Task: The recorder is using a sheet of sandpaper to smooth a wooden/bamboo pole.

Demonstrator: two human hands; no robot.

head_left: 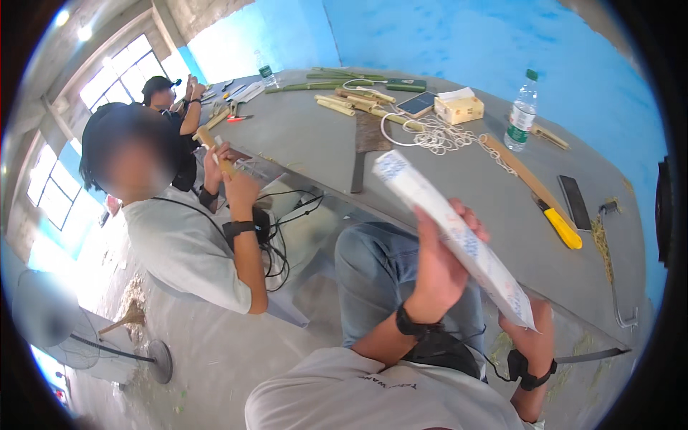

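Note:
A long, narrow bar-shaped packet wrapped in white paper with blue print (459,236) slants across in front of me, its far end up over the table edge. My left hand (444,261) is closed around its middle, with fingers showing along the right side. At the packet's near end, my right hand (534,319) appears closed behind the paper; its fingertips are hidden. Both wrists wear black bands. A dark, narrow blade-like strip (591,355) sticks out to the right past my right wrist; what holds it is hidden.
On the grey table (444,183) lie a rusty cleaver (373,136), white cord (441,135), a bamboo strip (523,172), a yellow-handled knife (562,228), a phone (574,203), a wooden box (459,109) and a water bottle (522,115). A co-worker (193,229) at left holds a bamboo piece (215,150).

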